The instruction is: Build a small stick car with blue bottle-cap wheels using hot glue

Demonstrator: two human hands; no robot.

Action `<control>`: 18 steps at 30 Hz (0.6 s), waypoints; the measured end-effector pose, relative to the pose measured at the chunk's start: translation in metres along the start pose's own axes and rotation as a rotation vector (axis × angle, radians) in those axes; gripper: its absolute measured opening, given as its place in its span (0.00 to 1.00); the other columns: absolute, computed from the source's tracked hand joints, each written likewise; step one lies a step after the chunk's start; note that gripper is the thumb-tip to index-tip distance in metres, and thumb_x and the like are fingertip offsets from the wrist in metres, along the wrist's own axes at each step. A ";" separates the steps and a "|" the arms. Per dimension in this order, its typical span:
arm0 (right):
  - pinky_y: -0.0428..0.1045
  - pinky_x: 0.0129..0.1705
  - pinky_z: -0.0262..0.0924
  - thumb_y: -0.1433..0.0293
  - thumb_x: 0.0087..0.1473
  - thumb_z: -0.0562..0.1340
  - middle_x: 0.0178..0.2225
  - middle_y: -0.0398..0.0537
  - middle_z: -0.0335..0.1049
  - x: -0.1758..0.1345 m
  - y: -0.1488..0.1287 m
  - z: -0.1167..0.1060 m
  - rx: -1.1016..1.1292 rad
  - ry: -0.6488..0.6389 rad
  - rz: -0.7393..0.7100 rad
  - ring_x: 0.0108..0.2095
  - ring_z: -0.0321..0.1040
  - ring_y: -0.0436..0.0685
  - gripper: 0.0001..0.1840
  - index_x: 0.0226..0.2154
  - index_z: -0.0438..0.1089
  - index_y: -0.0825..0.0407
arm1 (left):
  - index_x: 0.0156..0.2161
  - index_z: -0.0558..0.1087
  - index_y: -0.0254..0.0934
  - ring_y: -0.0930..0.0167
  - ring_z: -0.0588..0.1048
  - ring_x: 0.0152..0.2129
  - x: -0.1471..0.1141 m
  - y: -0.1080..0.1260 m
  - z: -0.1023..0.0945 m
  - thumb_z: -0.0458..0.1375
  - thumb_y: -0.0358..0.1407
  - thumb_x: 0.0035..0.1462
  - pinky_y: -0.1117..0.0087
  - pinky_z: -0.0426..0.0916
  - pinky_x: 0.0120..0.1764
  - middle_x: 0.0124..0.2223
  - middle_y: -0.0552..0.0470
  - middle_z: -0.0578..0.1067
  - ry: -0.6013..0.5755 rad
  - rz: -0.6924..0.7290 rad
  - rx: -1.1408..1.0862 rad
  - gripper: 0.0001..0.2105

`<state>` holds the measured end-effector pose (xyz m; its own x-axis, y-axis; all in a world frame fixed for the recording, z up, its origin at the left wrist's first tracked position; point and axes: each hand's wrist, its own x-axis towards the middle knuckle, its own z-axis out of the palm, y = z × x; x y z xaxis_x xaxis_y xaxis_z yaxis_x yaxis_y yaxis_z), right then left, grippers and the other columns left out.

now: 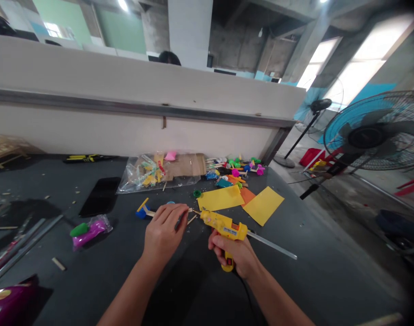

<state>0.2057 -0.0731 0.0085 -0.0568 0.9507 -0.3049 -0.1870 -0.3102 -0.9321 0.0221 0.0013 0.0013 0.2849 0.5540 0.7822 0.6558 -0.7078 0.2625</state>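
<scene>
Table (pixel 315 285) runs right to slanting edge. Glue gun (pixel 220 223) over mid-table, nozzle (pixel 196 212) leftward, long axis sloping down rightward. Right hand (pixel 239 252) wrapped round handle (pixel 228 266); left hand (pixel 164 228) pinching stick (pixel 190 209) beside nozzle.

the dark surface (pixel 81 280) is pretty cluttered — a black phone (pixel 100 197) over to the left, a purple packet (pixel 91 235) on the near side of it, loose wood scraps (pixel 58 264) about. towards the back sit a clear plastic bag (pixel 127 183) and a heap of bright little pieces (pixel 239 171) — with yellow sheets (pixel 264 206) in front.
</scene>
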 end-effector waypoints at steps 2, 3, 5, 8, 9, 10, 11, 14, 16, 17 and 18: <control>0.41 0.13 0.43 0.61 0.41 0.63 0.13 0.37 0.59 0.001 0.000 0.000 -0.025 0.013 0.012 0.11 0.53 0.43 0.14 0.20 0.67 0.56 | 0.41 0.73 0.39 0.68 0.75 0.37 0.000 0.000 0.000 0.56 0.29 0.55 0.63 0.70 0.43 0.38 0.50 0.78 0.000 0.002 -0.003 0.09; 0.41 0.13 0.43 0.61 0.41 0.63 0.13 0.37 0.59 0.001 0.001 0.000 -0.034 0.019 0.015 0.11 0.53 0.43 0.14 0.19 0.67 0.56 | 0.41 0.73 0.39 0.68 0.75 0.37 0.000 0.000 0.000 0.56 0.29 0.55 0.63 0.70 0.43 0.38 0.50 0.78 -0.002 0.004 -0.003 0.09; 0.41 0.13 0.42 0.60 0.41 0.63 0.12 0.36 0.58 0.001 0.001 0.000 -0.045 0.028 0.015 0.11 0.53 0.43 0.14 0.19 0.67 0.56 | 0.42 0.73 0.39 0.68 0.75 0.37 0.000 0.000 0.000 0.56 0.29 0.54 0.63 0.70 0.44 0.39 0.50 0.78 -0.002 0.016 -0.003 0.10; 0.41 0.14 0.43 0.60 0.41 0.63 0.11 0.36 0.57 0.000 0.001 0.000 -0.057 0.042 0.007 0.11 0.52 0.43 0.15 0.18 0.66 0.55 | 0.42 0.73 0.39 0.68 0.75 0.37 0.001 -0.001 -0.001 0.57 0.28 0.54 0.63 0.70 0.44 0.39 0.50 0.78 0.002 0.035 -0.004 0.10; 0.41 0.14 0.43 0.60 0.41 0.63 0.11 0.36 0.57 0.000 0.001 -0.001 -0.062 0.045 0.008 0.11 0.52 0.43 0.15 0.18 0.66 0.55 | 0.42 0.73 0.39 0.68 0.75 0.37 0.001 -0.001 -0.001 0.57 0.28 0.54 0.63 0.70 0.44 0.40 0.50 0.78 0.002 0.038 -0.005 0.10; 0.41 0.14 0.43 0.60 0.40 0.63 0.11 0.36 0.57 0.000 0.001 0.000 -0.067 0.048 0.011 0.11 0.52 0.43 0.15 0.17 0.66 0.55 | 0.42 0.73 0.40 0.68 0.75 0.37 0.001 -0.001 -0.001 0.57 0.28 0.54 0.63 0.70 0.44 0.40 0.50 0.78 0.001 0.039 -0.006 0.10; 0.41 0.14 0.43 0.60 0.40 0.63 0.11 0.36 0.57 -0.001 0.000 0.000 -0.073 0.050 0.016 0.11 0.53 0.43 0.15 0.17 0.65 0.55 | 0.42 0.73 0.40 0.68 0.75 0.38 0.001 -0.001 -0.001 0.56 0.28 0.54 0.62 0.70 0.44 0.40 0.50 0.78 -0.002 0.038 -0.007 0.10; 0.41 0.14 0.42 0.60 0.41 0.62 0.10 0.36 0.56 -0.001 -0.001 0.000 -0.085 0.050 0.018 0.10 0.52 0.43 0.15 0.17 0.65 0.55 | 0.42 0.73 0.40 0.68 0.75 0.37 0.000 0.000 -0.001 0.56 0.28 0.55 0.62 0.70 0.44 0.40 0.50 0.78 -0.010 0.034 -0.018 0.10; 0.41 0.14 0.42 0.60 0.41 0.62 0.10 0.36 0.56 -0.002 -0.001 0.000 -0.091 0.061 0.010 0.10 0.52 0.43 0.15 0.17 0.65 0.55 | 0.42 0.73 0.40 0.68 0.76 0.38 0.000 0.000 -0.001 0.56 0.28 0.55 0.63 0.70 0.44 0.40 0.50 0.78 -0.009 0.033 -0.021 0.10; 0.41 0.14 0.42 0.60 0.41 0.62 0.10 0.36 0.56 -0.002 -0.001 0.001 -0.089 0.066 0.003 0.10 0.51 0.43 0.15 0.17 0.65 0.55 | 0.42 0.73 0.40 0.68 0.76 0.38 0.000 0.000 -0.001 0.56 0.28 0.55 0.63 0.70 0.44 0.40 0.50 0.78 -0.005 0.033 -0.021 0.10; 0.41 0.14 0.42 0.59 0.41 0.62 0.10 0.36 0.56 -0.002 0.000 0.001 -0.085 0.071 -0.002 0.10 0.51 0.43 0.16 0.17 0.65 0.55 | 0.42 0.73 0.39 0.68 0.76 0.38 0.000 0.001 -0.001 0.56 0.28 0.55 0.63 0.70 0.44 0.40 0.49 0.78 -0.002 0.035 -0.022 0.10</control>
<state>0.2052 -0.0745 0.0094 0.0135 0.9497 -0.3129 -0.1031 -0.3100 -0.9451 0.0219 0.0007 0.0022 0.3086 0.5293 0.7903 0.6301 -0.7362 0.2470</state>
